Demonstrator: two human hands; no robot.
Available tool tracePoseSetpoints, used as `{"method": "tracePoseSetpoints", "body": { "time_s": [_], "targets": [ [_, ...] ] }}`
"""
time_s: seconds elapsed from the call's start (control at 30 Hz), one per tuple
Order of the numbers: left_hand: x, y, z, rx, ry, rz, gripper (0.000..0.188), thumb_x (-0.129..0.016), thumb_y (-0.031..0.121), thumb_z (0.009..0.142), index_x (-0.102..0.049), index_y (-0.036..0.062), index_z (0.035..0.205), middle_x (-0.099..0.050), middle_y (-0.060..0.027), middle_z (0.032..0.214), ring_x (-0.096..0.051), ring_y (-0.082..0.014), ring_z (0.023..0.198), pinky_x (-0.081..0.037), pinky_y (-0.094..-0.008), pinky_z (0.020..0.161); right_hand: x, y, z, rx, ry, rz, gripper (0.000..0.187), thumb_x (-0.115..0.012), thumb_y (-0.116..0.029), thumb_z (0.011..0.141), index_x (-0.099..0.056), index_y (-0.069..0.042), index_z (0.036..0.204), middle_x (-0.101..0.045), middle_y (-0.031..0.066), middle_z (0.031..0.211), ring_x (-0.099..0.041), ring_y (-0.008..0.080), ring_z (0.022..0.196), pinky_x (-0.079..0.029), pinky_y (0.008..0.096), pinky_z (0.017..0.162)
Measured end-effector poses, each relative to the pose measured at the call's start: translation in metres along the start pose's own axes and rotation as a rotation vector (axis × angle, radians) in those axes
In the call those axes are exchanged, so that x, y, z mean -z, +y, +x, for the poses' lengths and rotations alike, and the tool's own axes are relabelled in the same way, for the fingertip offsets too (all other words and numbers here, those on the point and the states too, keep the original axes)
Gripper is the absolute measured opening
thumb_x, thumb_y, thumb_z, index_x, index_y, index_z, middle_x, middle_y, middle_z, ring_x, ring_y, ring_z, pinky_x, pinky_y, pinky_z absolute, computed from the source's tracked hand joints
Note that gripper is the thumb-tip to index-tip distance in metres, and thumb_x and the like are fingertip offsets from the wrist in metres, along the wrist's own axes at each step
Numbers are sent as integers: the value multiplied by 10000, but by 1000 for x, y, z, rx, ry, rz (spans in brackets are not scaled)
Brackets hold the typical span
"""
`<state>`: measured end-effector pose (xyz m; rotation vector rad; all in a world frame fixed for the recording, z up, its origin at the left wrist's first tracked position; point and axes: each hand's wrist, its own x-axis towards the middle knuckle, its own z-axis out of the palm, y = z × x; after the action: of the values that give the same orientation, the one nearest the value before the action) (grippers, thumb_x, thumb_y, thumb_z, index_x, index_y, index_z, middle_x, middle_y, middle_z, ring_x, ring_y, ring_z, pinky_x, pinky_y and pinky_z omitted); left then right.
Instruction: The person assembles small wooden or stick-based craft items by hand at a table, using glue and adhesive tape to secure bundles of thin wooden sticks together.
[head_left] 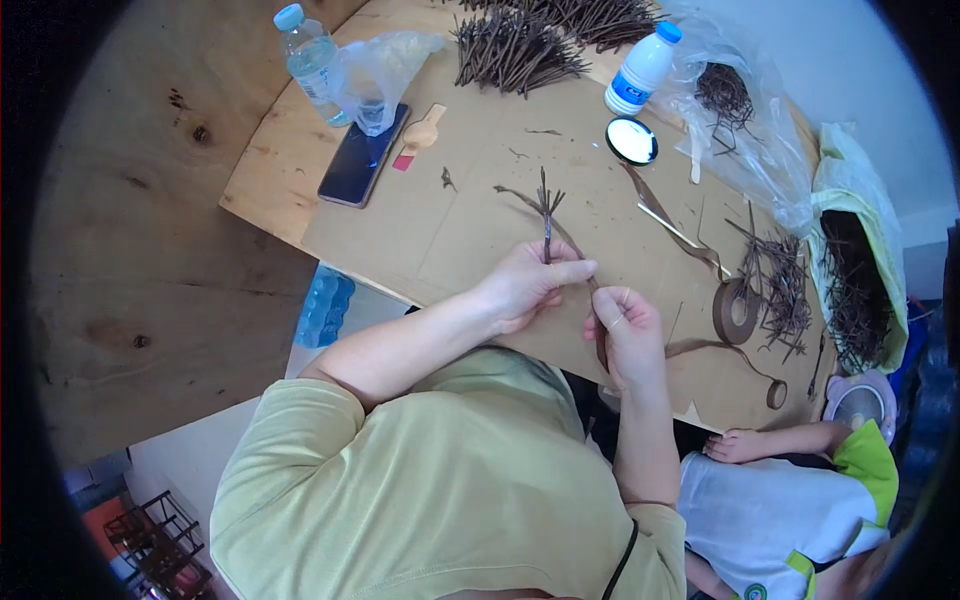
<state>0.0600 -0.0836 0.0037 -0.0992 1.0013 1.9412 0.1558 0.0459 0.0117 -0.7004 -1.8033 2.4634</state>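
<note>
In front of my chest, my left hand [528,288] pinches a small branched sprig of brown wire-like stems [549,208], its forked tips pointing away from me. A strip of brown tape [562,231] passes behind the sprig, and one end sticks out to the left. Just right of it, my right hand [628,330] is closed on the same tape, which hangs below the fingers. Whether the tape is wound round the sprig's base is hidden by my fingers. A brown tape roll [735,311] and a smaller roll [776,394] lie to the right.
Bundles of brown stems [515,50] lie at the back; loose ones [785,290] sit right, beside a filled bag [858,290]. A white bottle [640,72], a lid of white liquid [631,141], a phone [363,160] and a water bottle [308,65] stand around. Another person's hand [735,446] rests at the right edge.
</note>
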Motion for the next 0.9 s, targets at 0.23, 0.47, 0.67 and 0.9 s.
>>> {"method": "tracePoseSetpoints", "body": {
  "time_s": [0.23, 0.47, 0.67, 0.9],
  "targets": [
    [0, -6, 2, -104, -12, 73, 185, -665, 82, 767, -485, 119, 745, -444, 51, 578, -385, -35, 452, -307, -172, 419, 9, 1, -12, -1, -27, -18, 102, -562, -107, 851, -556, -11, 885, -539, -12, 662, -450, 40, 545, -348, 184, 480],
    [-1, -2, -2, -172, 65, 91, 132, -628, 71, 793, -499, 93, 786, -496, 16, 660, -378, -44, 457, -309, -185, 444, 4, -2, -7, -7, -33, 38, 90, -551, -90, 854, -541, -14, 901, -506, -35, 648, -418, 17, 515, -311, 160, 445],
    [19, 18, -4, -236, 74, 70, 131, -615, 89, 807, -486, 91, 785, -502, 4, 661, -360, -53, 436, -302, -190, 445, 6, -13, -14, -173, -75, 139, 110, -551, -113, 860, -541, -13, 903, -481, -35, 608, -405, 19, 479, -293, 170, 406],
    [11, 16, -9, -240, 60, 84, 175, -641, 107, 791, -467, 97, 769, -465, 34, 613, -373, -35, 440, -299, -166, 413, 6, -2, -15, 153, -138, -355, 249, -596, -106, 820, -506, 2, 1026, -484, -7, 713, -456, 51, 586, -388, 184, 541]
  ]
}}
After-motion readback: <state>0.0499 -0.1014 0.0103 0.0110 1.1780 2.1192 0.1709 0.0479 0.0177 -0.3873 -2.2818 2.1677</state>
